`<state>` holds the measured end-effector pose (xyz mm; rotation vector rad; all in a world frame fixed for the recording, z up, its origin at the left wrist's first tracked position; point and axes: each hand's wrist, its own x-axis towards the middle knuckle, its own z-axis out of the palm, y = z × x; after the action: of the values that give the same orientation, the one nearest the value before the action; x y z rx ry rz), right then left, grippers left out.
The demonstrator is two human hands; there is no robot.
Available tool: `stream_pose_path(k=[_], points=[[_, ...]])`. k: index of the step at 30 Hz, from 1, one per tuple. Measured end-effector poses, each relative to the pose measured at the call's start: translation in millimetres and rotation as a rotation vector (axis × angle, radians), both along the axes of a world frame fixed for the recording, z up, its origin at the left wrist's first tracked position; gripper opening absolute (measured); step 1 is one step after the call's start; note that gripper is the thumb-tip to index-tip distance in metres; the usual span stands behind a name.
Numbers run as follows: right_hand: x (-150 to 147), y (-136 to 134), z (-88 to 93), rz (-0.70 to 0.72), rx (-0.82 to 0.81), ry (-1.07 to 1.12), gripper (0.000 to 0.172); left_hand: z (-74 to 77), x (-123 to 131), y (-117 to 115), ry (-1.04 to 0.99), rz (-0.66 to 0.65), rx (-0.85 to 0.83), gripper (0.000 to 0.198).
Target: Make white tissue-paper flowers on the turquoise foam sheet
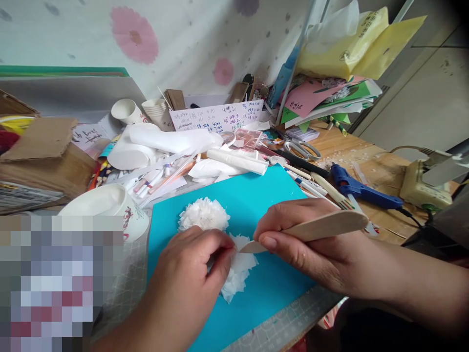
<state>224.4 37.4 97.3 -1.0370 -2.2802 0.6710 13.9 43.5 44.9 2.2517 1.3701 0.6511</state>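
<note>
A flat wooden craft stick (326,226) is gripped in my right hand (308,244), its tip pointing left at a small piece of white tissue paper (244,244). My left hand (198,266) pinches the edge of that tissue between thumb and forefinger, close to the stick's tip. Beneath lies a ruffled white tissue clump (235,283) on a turquoise sheet (271,193), partly hidden by my left hand. A second, rounder white tissue pompom (204,214) rests on the same sheet just beyond my left hand.
A blue glue gun (362,188) lies at the right near a power strip (425,183). Scissors (302,148), pens and paper rolls (238,160) crowd the back. Left are a paper bowl (137,220) and a cardboard box (44,146). A cutting mat (278,327) lies under the sheet.
</note>
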Motion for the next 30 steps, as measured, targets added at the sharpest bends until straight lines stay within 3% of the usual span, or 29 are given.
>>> stream_pose_path(k=[8,14,20,24,30], points=[[0,2,-8.3,0.075,0.052,-0.079,0.022,-4.2,-7,-6,0.016,-0.11,0.094,0.014],[-1,3,-13.1,0.082,0.162,-0.121,0.025,-8.2,-21,-8,0.035,-0.224,0.284,0.009],[1,4,-13.1,0.105,0.164,-0.155,0.019,-9.6,-20,-10,0.08,-0.175,0.316,0.009],[3,6,-13.9,0.082,0.053,-0.021,0.013,-12.2,-19,-12,0.105,-0.154,0.334,0.014],[8,4,-15.2,-0.092,-0.068,0.283,0.016,-8.4,-19,-12,0.207,-0.182,0.29,0.007]])
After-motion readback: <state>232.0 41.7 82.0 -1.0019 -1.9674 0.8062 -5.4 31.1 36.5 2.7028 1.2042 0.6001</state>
